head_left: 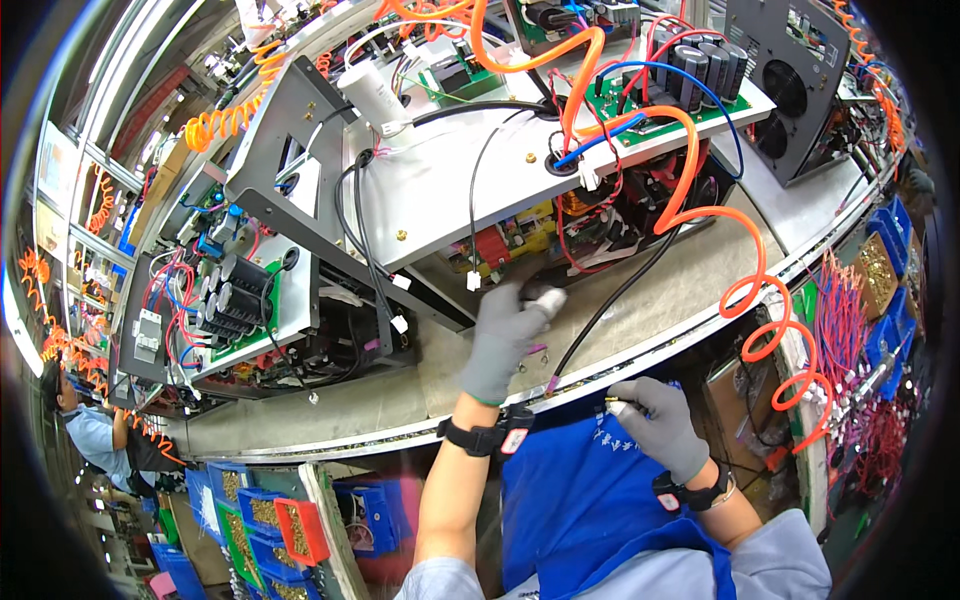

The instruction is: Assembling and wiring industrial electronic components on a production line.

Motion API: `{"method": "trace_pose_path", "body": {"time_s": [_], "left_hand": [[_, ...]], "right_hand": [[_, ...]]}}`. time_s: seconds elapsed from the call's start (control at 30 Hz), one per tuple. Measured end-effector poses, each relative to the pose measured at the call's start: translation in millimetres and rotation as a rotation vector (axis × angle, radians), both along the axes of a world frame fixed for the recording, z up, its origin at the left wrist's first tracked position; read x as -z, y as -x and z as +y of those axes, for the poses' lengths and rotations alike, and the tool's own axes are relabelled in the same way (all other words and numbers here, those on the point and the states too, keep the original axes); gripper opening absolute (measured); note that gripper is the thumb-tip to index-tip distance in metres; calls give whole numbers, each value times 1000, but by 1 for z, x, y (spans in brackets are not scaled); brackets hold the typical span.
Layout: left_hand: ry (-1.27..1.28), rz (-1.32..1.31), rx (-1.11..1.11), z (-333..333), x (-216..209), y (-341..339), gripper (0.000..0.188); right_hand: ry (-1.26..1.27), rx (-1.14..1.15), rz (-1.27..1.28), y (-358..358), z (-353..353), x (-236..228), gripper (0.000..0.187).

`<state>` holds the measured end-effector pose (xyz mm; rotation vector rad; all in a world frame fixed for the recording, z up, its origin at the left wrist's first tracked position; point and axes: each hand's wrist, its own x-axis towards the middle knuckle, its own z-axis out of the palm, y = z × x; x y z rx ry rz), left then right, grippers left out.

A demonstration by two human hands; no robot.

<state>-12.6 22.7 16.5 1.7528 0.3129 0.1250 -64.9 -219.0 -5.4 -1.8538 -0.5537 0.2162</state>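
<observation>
Workshop clutter framed the long grey metal table [670, 285], whose edge bowed across my wide head view. On it, directly ahead of both hands, stood the large open cabinet of pale sheet metal [440, 190], with yellow, red and dark parts showing through its open side. Black cylindrical capacitors [705, 80] sat toward the right of its top panel, and a white cylinder [370, 97] stood nearer the left end. Watching from afar, I saw the left grip [508, 335], a hand in a grey glove with pale fingertips, at the cabinet's open side; blur kept me from telling whether its fingers had closed on anything or touched the parts. Just left of it hung a small white connector [473, 281] on a thin black lead. My right grip [655, 425], gloved alike, was lower and nearer the body, before the table's edge, with thumb and forefinger pinched on a tiny yellowish piece [611, 400], too small for me to identify. Between the two hands a thick black cable [610, 315] slanted down to a purple end near the edge. One bright orange coiled hose [692, 150] looped over the cabinet and down the right side. Below me lay the blue apron [570, 490], and at lower left stood a red plastic bin [317, 532] of brass-coloured small parts.
</observation>
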Motion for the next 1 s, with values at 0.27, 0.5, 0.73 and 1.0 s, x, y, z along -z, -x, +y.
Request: {"method": "trace_pose_path", "body": {"time_s": [0.27, 0.5, 0.73, 1.0], "left_hand": [[-144, -24, -42, -28, -9, -24, 33], [-144, -372, 46, 12, -25, 28, 18], [181, 293, 276, 44, -41, 100, 24], [196, 296, 289, 7, 22, 121, 30]], "right_hand": [[28, 12, -63, 2, -9, -4, 16], [-47, 30, -84, -2, -8, -3, 16], [-103, 15, -135, -5, 5, -6, 16], [61, -127, 96, 15, 36, 3, 17]]}}
